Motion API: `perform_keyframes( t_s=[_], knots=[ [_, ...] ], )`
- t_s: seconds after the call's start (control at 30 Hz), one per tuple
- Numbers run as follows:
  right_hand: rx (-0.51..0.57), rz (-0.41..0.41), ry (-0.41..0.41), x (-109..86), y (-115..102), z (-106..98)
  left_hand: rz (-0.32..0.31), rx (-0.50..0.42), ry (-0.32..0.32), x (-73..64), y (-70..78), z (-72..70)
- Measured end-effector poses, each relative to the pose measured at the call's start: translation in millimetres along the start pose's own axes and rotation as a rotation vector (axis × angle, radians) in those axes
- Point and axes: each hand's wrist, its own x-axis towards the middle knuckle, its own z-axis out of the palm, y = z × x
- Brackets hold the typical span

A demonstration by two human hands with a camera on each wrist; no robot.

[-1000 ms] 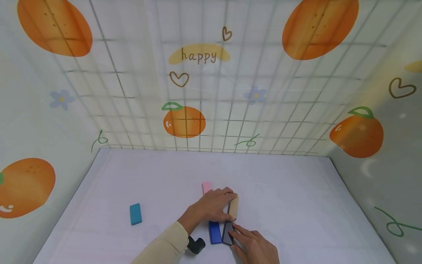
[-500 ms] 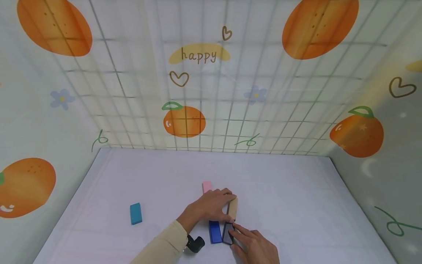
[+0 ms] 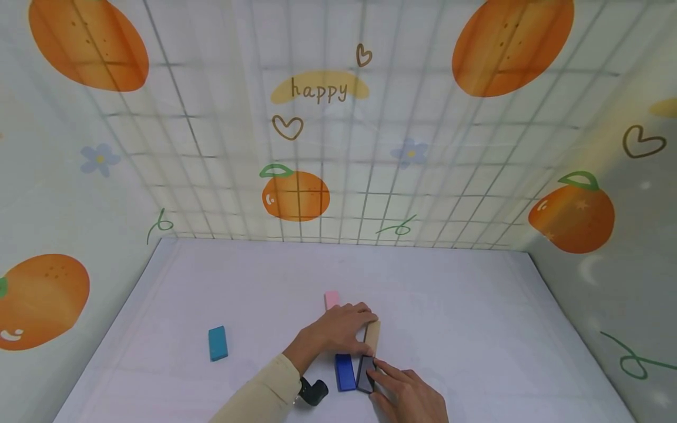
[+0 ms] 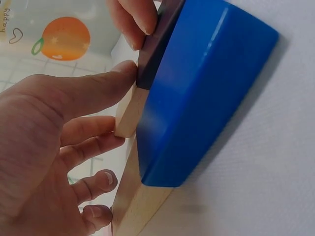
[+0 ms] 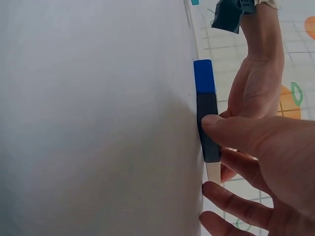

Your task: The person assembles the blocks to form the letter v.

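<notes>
My left hand (image 3: 341, 329) pinches a pale wooden block (image 3: 372, 336) between thumb and fingers. The block's near end meets or nearly meets a dark grey block (image 3: 365, 373). My right hand (image 3: 409, 393) holds that grey block from its right side, with the thumb on its near end in the right wrist view. Left of the grey block lies a blue block (image 3: 345, 373), large in the left wrist view. A second pale wooden block (image 4: 140, 201) shows past the blue block's end in that view. My left hand partly covers a pink block (image 3: 331, 299).
A teal block (image 3: 217, 343) lies apart on the left of the white tabletop (image 3: 449, 305). A black camera (image 3: 315, 393) sticks out from my left wrist. Curtains printed with oranges (image 3: 296, 195) surround the table at the back and sides.
The pale wooden block has slid slightly toward me and left, closer to the grey block, in my left hand's grip. My right hand and the other blocks have stayed put.
</notes>
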Motion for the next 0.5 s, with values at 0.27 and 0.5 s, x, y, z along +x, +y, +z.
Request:
perform_keyframes(
  t_s=[0.27,0.5],
  knots=[
    [-0.004,0.002,0.005,0.0,-0.7,0.0,-0.014,-0.006,-0.010,-1.4,2.9,-4.3],
    [-0.004,0.008,-0.005,0.9,0.0,0.2,-0.011,0.005,0.000,0.2,3.9,-2.1]
  ],
)
